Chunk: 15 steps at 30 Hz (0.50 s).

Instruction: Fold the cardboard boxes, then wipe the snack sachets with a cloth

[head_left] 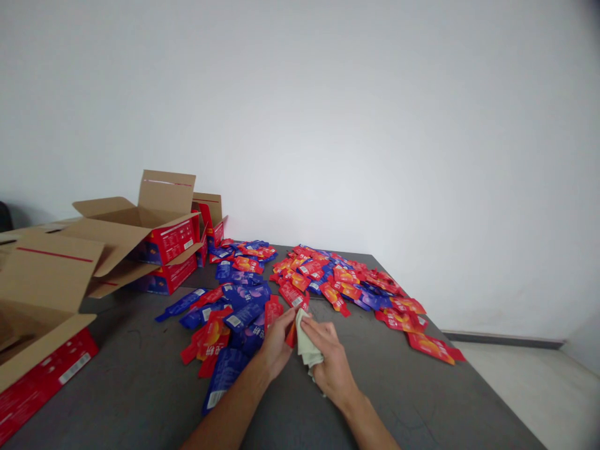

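My left hand [276,344] is closed on a red pouch [291,335], of which only a strip shows between my hands. In my right hand [334,362] is a bunched pale green cloth [307,345], pressed against that pouch. Left of my hands lies a loose pile of blue pouches [244,315] and red-orange pouches [215,334]. One blue pouch [224,378] sits close beside my left forearm. Just beyond my fingertips rests another red pouch [293,294], at the near edge of the far pile.
A wide pile of red and blue pouches [344,275] spreads along the back and right of the dark table [398,394]. Open red cardboard boxes [173,244] are stacked at the left, with another open box [51,362] nearer. Behind stands a white wall [328,125].
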### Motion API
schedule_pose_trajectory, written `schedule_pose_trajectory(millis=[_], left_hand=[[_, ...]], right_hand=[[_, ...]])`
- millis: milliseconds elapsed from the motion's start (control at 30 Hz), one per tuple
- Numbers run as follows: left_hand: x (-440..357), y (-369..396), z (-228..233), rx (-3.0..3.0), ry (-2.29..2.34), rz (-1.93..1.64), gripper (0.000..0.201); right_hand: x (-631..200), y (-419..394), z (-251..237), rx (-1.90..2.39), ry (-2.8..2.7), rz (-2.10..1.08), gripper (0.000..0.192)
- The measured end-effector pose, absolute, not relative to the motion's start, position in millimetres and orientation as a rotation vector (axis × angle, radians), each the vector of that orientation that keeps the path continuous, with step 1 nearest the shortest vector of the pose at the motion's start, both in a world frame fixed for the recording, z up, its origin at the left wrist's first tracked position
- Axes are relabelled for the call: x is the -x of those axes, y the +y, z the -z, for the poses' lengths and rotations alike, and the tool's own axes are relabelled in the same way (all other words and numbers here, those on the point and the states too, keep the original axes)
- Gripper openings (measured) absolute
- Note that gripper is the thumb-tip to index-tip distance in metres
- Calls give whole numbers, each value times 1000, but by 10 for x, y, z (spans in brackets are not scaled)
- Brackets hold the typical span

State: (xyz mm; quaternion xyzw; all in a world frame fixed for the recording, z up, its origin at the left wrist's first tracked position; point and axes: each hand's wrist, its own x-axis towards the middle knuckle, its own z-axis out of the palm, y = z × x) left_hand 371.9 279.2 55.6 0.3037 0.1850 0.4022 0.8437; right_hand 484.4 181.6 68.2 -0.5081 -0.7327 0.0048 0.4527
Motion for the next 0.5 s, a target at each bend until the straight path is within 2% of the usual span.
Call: schedule_pose_trajectory(millis=[167, 367, 500], left_hand=[[-3744, 2745, -589, -547, 365, -725, 45], [-3822, 2682, -645, -629, 345, -774, 28], [-3856, 2665, -635, -629, 337, -760, 29]], right_hand=[[-4795, 1821, -677, 1287, -1912, -30, 69], [-4999, 1879, -568, 1429, -1657, 75, 81], [-5030, 1873, -570, 1445, -1659, 94, 81]])
